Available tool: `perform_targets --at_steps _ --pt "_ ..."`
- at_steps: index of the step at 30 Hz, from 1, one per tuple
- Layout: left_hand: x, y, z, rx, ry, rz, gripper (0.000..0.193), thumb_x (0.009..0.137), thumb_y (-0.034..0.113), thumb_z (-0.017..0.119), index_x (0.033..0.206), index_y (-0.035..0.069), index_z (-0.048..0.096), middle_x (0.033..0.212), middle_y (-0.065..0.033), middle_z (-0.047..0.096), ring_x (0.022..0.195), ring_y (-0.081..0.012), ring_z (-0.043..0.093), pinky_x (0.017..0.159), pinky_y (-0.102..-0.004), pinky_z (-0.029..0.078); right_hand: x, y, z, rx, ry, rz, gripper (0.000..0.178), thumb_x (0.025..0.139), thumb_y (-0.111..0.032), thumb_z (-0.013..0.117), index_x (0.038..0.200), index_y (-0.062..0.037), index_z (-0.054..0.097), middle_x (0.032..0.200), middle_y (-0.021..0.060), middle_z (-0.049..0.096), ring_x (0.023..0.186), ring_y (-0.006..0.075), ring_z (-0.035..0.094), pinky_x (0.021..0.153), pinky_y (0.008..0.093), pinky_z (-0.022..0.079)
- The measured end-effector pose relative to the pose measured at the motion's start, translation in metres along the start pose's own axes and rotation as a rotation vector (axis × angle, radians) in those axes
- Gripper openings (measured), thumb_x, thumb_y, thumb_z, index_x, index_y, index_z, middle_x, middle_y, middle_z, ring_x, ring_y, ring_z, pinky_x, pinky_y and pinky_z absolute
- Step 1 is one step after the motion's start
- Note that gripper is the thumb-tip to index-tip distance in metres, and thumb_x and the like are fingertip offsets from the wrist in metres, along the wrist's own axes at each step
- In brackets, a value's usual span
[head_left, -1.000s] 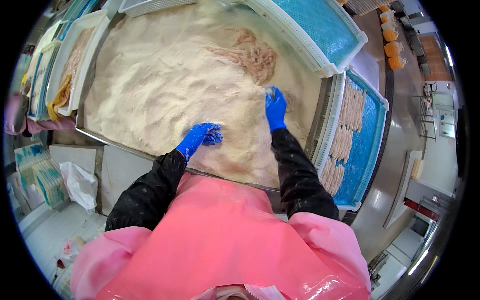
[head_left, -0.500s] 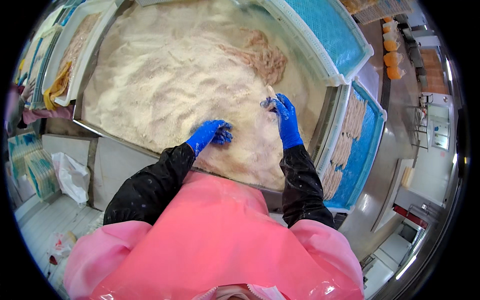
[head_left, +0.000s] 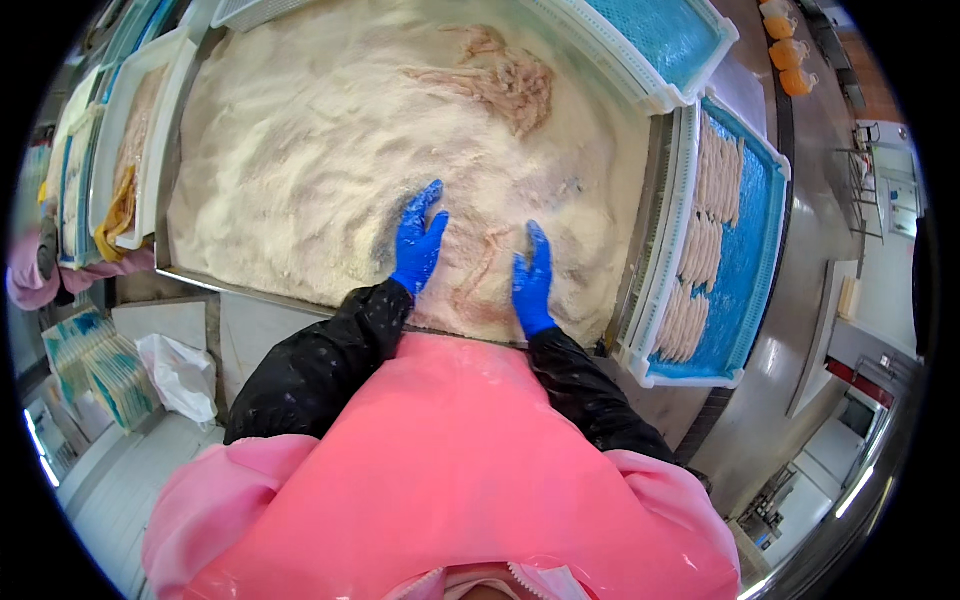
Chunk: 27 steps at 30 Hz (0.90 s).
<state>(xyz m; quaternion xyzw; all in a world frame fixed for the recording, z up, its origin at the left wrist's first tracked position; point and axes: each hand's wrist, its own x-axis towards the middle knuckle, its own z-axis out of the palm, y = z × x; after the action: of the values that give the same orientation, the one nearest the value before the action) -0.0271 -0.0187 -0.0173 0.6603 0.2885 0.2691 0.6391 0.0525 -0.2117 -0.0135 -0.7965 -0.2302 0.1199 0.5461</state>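
My left hand (head_left: 418, 242), in a blue glove, rests over pale breading crumbs (head_left: 300, 150) with its thumb and fingers spread. Facing it, my right hand (head_left: 534, 282), gloved the same way, is open with thumb and fingers apart. Between the two hands lies a thin pinkish raw meat strip (head_left: 484, 268), partly dusted with crumbs. Neither hand grips anything. Farther off, a heap of raw meat strips (head_left: 510, 85) sits on the crumbs. A shallow metal tray (head_left: 250, 290) holds the crumbs.
On the right, a blue-lined crate (head_left: 745, 290) carries rows of coated strips (head_left: 698, 250). Another blue-lined crate (head_left: 660, 45) stands at the far right. A white tub (head_left: 165, 110) with a yellow cloth (head_left: 118, 215) is left. Another person's pink sleeve (head_left: 35, 275) shows at far left.
My right hand has come down and left, from near the meat heap to opposite my left hand. Both hands have opened their fingers. A meat strip now shows between them.
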Motion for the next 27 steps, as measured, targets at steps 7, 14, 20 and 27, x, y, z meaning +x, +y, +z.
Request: perform_targets --at_steps 7,14,20,27 --pt "-0.012 -0.028 0.019 -1.069 -0.599 -0.582 0.048 0.102 0.036 0.038 0.138 0.005 0.046 0.137 -0.0114 0.05 0.124 -0.0221 0.046 0.109 -0.0335 0.034 0.027 -0.026 0.043 -0.553 -0.165 -0.17 0.063 0.097 -0.03 0.048 0.15 -0.0046 0.025 0.155 0.019 0.021 0.145 0.0337 0.015 0.116 0.0476 0.008" --pt "-0.043 -0.038 0.019 -1.449 -0.491 -0.771 0.047 0.101 0.041 0.042 0.138 0.013 0.045 0.133 -0.0103 0.053 0.119 -0.022 0.05 0.105 -0.0328 0.039 -0.014 -0.03 0.07 -0.524 -0.229 -0.077 0.059 0.097 -0.032 0.046 0.15 -0.0128 0.028 0.157 0.0124 0.02 0.144 0.0347 0.018 0.115 0.0525 0.005" --pt "-0.022 0.0 0.032 -1.492 -0.363 -1.249 0.06 0.097 0.051 0.042 0.143 0.012 0.037 0.137 -0.0146 0.048 0.125 -0.0315 0.047 0.107 -0.0479 0.036 0.018 -0.029 0.03 -0.66 -0.174 -0.1 0.055 0.098 -0.032 0.041 0.148 -0.0118 0.032 0.155 0.0131 0.027 0.143 0.0347 0.019 0.115 0.0536 0.003" --pt "-0.033 0.058 0.053 -0.98 -0.478 -0.46 0.065 0.095 0.048 0.049 0.147 0.011 0.032 0.139 -0.0142 0.046 0.129 -0.0296 0.045 0.106 -0.0471 0.039 0.01 -0.036 0.036 -0.468 -0.244 -0.203 0.055 0.094 -0.029 0.047 0.144 -0.0091 0.038 0.151 0.0159 0.032 0.143 0.0378 0.018 0.115 0.0544 0.005"
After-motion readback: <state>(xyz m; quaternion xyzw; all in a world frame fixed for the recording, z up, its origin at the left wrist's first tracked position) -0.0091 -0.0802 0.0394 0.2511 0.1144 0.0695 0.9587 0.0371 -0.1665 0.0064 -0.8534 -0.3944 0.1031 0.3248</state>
